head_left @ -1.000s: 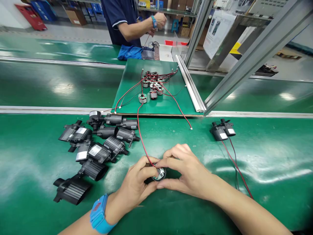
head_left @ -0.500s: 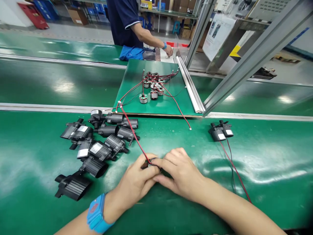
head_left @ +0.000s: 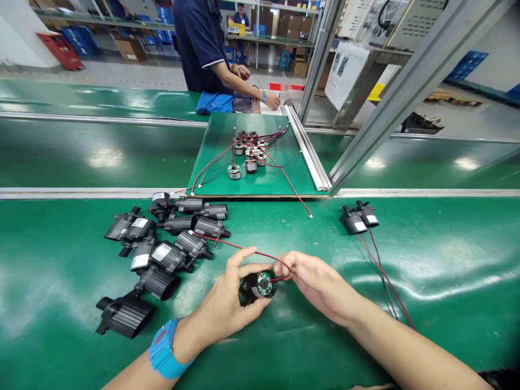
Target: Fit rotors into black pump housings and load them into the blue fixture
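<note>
My left hand [head_left: 231, 295], with a blue wrist strap [head_left: 164, 349], is closed around a black pump housing [head_left: 248, 290]. The housing's open end faces up and right, showing a round motor with a green circuit board [head_left: 265, 283] inside. A red wire [head_left: 244, 248] comes out of that end. My right hand [head_left: 311, 281] pinches the wire just right of the housing. The wire's loose stretch runs left across the hands to a white connector [head_left: 192, 233] by the other pump housings. The fingers hide part of the held housing.
Several black pump housings [head_left: 162, 257] lie in a heap on the left of the green bench. Two wired pumps [head_left: 359, 218] lie at right. A raised green board [head_left: 219, 184] bears several wired motors [head_left: 251, 154] beside white tubes [head_left: 309, 151]. Beyond it a co-worker [head_left: 199, 49] stands.
My hands have drawn slightly apart, and the housing's end with the circuit board now shows between them. The red wire has swung down to the left, and my right hand now pinches it.
</note>
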Action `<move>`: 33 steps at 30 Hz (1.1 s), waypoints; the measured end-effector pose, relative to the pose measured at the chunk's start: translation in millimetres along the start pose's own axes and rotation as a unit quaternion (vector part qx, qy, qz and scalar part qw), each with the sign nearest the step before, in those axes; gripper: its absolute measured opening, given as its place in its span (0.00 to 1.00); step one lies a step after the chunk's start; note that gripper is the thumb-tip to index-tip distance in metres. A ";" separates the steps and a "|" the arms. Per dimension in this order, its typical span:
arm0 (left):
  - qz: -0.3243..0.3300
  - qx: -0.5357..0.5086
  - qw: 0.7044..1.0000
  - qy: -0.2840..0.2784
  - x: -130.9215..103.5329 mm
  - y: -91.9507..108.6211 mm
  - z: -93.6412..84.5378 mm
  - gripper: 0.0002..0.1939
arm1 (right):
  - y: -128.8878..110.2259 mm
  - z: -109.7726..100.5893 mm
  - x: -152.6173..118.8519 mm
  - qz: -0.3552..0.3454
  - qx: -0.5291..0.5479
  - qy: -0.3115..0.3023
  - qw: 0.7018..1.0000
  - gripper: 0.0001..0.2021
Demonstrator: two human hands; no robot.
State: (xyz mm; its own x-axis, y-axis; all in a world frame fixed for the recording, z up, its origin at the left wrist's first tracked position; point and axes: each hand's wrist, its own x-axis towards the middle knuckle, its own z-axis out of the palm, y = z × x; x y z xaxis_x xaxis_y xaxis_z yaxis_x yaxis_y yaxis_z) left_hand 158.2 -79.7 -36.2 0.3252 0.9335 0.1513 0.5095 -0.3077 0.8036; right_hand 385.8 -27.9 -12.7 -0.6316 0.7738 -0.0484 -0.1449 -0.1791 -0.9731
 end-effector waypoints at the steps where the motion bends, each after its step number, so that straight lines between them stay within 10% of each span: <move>1: -0.014 -0.010 1.000 -0.016 0.2 1.4 -1.0 0.45 | -0.3 -8.2 -13.2 -0.009 -0.018 -0.013 1.000 0.18; 5: -0.056 -0.047 0.995 -0.062 3.0 4.6 -5.3 0.53 | -8.5 -38.6 -62.2 -0.022 -0.126 -0.074 0.989 0.10; 9: -0.060 -0.062 0.993 -0.086 8.3 6.1 -9.8 0.31 | -25.0 -63.1 -93.5 0.018 -0.302 -0.139 0.943 0.13; 14: 0.005 0.019 0.995 -0.094 17.3 9.6 -1.5 0.15 | -25.4 -85.4 -101.5 -0.061 -0.525 0.073 0.846 0.16; 19: 0.069 0.191 0.979 0.033 27.6 1.1 -11.1 0.19 | 2.9 -36.7 -59.1 -0.174 -0.608 0.088 0.770 0.19; 24: -0.027 0.435 0.873 0.221 29.8 -16.4 -60.8 0.26 | 37.3 1.2 -12.9 -0.191 -0.628 0.021 0.755 0.18; 28: -0.060 0.504 0.843 0.180 27.7 -22.9 -70.1 0.24 | 39.9 -43.6 -11.3 -0.121 -0.653 0.143 0.734 0.12; 33: -0.041 0.567 0.813 0.122 26.3 -22.5 -57.1 0.19 | 23.2 -118.1 -31.4 -0.071 -0.748 0.299 0.588 0.19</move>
State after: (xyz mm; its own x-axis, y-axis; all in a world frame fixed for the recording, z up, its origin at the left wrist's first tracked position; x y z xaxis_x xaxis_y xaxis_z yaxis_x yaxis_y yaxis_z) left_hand 109.8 -37.7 -17.5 0.1554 0.9259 0.3443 0.9738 -0.0849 -0.2110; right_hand 492.2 15.4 -60.4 -0.2488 0.8722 0.4212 0.9511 0.3021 -0.0638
